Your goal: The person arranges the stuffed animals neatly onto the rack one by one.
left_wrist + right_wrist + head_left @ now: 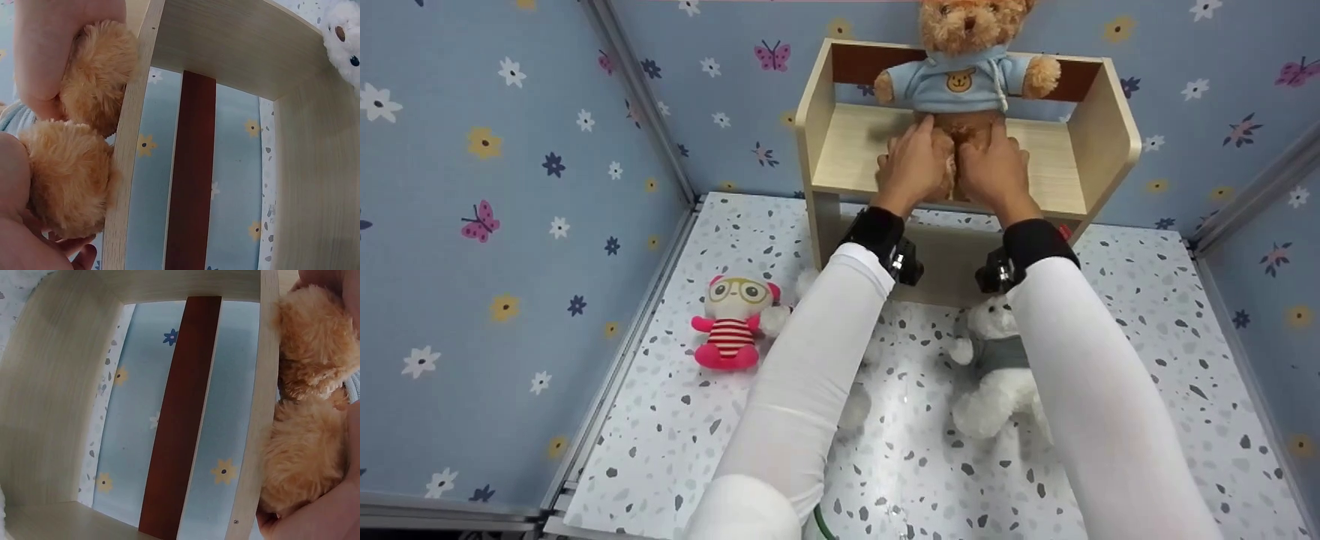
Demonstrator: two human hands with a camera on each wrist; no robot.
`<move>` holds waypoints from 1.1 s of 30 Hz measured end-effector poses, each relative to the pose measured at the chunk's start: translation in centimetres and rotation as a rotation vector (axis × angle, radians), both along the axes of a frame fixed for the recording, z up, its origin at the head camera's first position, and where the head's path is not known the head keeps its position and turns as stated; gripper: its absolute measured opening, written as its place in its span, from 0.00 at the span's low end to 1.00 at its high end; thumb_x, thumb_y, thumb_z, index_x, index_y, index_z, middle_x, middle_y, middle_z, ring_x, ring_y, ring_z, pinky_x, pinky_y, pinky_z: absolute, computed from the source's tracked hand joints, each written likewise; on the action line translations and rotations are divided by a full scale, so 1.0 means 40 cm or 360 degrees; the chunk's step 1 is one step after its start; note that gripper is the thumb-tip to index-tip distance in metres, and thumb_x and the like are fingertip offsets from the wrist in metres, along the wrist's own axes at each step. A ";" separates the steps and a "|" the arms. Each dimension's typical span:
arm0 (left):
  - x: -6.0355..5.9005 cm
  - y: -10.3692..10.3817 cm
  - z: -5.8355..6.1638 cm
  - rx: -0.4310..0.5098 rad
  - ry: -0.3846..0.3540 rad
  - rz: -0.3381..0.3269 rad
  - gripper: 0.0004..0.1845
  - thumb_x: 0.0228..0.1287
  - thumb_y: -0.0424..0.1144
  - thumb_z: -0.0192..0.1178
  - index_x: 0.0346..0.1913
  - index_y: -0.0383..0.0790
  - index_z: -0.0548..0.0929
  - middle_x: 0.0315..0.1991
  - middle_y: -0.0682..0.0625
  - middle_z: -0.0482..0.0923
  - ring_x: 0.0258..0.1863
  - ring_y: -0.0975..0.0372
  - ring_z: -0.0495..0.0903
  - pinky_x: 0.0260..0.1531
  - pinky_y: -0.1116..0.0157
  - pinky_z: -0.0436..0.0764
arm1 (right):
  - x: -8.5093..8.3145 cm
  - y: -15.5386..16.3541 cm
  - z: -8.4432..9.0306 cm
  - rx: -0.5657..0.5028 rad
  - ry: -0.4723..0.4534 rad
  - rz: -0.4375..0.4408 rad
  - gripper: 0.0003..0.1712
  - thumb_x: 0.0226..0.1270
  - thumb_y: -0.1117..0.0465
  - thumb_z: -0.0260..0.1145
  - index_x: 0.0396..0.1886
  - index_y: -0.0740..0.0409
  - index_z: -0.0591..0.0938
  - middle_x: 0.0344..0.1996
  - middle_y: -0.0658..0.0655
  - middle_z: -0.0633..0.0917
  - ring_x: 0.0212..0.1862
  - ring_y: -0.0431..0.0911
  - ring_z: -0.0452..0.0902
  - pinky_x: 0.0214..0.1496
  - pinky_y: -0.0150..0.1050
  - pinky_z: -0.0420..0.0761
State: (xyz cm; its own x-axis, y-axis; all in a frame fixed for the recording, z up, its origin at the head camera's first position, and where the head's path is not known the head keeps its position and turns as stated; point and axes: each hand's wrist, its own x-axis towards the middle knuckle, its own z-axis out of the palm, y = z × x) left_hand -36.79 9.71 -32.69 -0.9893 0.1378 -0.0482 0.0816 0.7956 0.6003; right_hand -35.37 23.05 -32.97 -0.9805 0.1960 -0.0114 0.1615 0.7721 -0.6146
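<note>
A brown teddy bear (pixel 960 86) in a light blue hoodie sits upright on the upper board of a small wooden shelf (pixel 862 142). My left hand (pixel 913 166) holds the leg on the left side, and my right hand (pixel 997 171) holds the leg on the right. Close up in the left wrist view, the bear's furry feet (pixel 70 177) lie at the board's front edge, with a hand on the outer side of each. The right wrist view shows the same feet (pixel 306 455) between both hands. Some fingertips are hidden behind the legs.
Below the shelf's upper board is an open compartment with a red-brown back bar (pixel 191 169). A pink-and-white panda toy (pixel 733 322) sits on the speckled floor (pixel 660 420) at left. A white plush (pixel 990 397) in grey lies under my right arm; another white plush (pixel 855 409) is mostly covered by my left arm.
</note>
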 end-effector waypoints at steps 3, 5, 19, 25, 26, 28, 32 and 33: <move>0.005 0.001 0.000 0.0030 0.0010 0.0012 0.28 0.76 0.54 0.36 0.75 0.66 0.46 0.76 0.67 0.48 0.74 0.62 0.54 0.70 0.55 0.57 | 0.010 0.001 -0.006 -0.0003 0.0029 -0.0019 0.43 0.70 0.42 0.44 0.78 0.50 0.41 0.71 0.65 0.63 0.71 0.62 0.55 0.72 0.52 0.58; 0.012 -0.002 0.000 0.0055 0.0029 0.0019 0.29 0.76 0.54 0.37 0.75 0.66 0.46 0.76 0.67 0.48 0.74 0.61 0.55 0.70 0.55 0.57 | 0.019 -0.002 -0.009 -0.0025 0.0057 -0.0032 0.44 0.68 0.42 0.47 0.78 0.49 0.42 0.70 0.65 0.64 0.70 0.61 0.57 0.71 0.52 0.60; 0.068 -0.013 -0.003 0.0089 0.0150 -0.0049 0.41 0.65 0.63 0.51 0.76 0.62 0.45 0.77 0.60 0.49 0.74 0.56 0.55 0.70 0.53 0.56 | 0.096 0.006 -0.022 -0.0047 0.0163 0.0013 0.47 0.66 0.36 0.55 0.77 0.49 0.49 0.67 0.63 0.68 0.67 0.58 0.61 0.67 0.53 0.63; 0.094 -0.021 -0.017 0.0090 0.0272 -0.0085 0.42 0.62 0.61 0.58 0.75 0.60 0.51 0.77 0.57 0.50 0.72 0.56 0.57 0.68 0.52 0.60 | 0.133 0.010 -0.025 -0.0090 0.0147 0.0017 0.48 0.66 0.41 0.58 0.78 0.52 0.47 0.70 0.65 0.63 0.70 0.58 0.56 0.70 0.52 0.61; 0.100 -0.024 -0.021 0.0098 0.0311 -0.0093 0.41 0.62 0.60 0.58 0.75 0.60 0.53 0.76 0.56 0.51 0.71 0.55 0.58 0.66 0.52 0.61 | 0.139 0.010 -0.025 -0.0093 0.0152 0.0021 0.48 0.67 0.42 0.58 0.77 0.53 0.47 0.70 0.65 0.62 0.71 0.58 0.55 0.71 0.52 0.60; 0.113 -0.032 -0.029 0.0119 0.0373 -0.0107 0.40 0.62 0.58 0.60 0.74 0.59 0.55 0.76 0.54 0.53 0.70 0.54 0.61 0.65 0.53 0.63 | 0.151 0.010 -0.026 -0.0101 0.0168 0.0028 0.47 0.67 0.44 0.59 0.77 0.54 0.47 0.70 0.66 0.62 0.71 0.58 0.55 0.72 0.52 0.59; 0.146 -0.058 -0.040 0.0173 0.0462 -0.0125 0.38 0.62 0.53 0.61 0.73 0.59 0.58 0.75 0.51 0.56 0.68 0.53 0.63 0.64 0.53 0.64 | 0.183 0.008 -0.027 -0.0126 0.0222 0.0038 0.45 0.67 0.46 0.59 0.77 0.53 0.51 0.67 0.65 0.65 0.70 0.58 0.58 0.71 0.52 0.61; 0.155 -0.067 -0.041 0.0194 0.0475 -0.0125 0.38 0.62 0.52 0.61 0.73 0.59 0.58 0.75 0.51 0.56 0.69 0.53 0.63 0.65 0.53 0.63 | 0.191 0.008 -0.028 -0.0140 0.0235 0.0038 0.44 0.67 0.46 0.59 0.76 0.53 0.52 0.66 0.65 0.66 0.69 0.57 0.59 0.70 0.52 0.62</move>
State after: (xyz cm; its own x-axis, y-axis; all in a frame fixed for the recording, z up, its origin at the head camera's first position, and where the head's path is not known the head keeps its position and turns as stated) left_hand -30.60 7.03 -34.32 -0.9434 0.2009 0.2638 0.3263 0.7038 0.6310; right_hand -27.75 23.38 -34.10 -0.9772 0.1770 0.1169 0.0466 0.7168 -0.6957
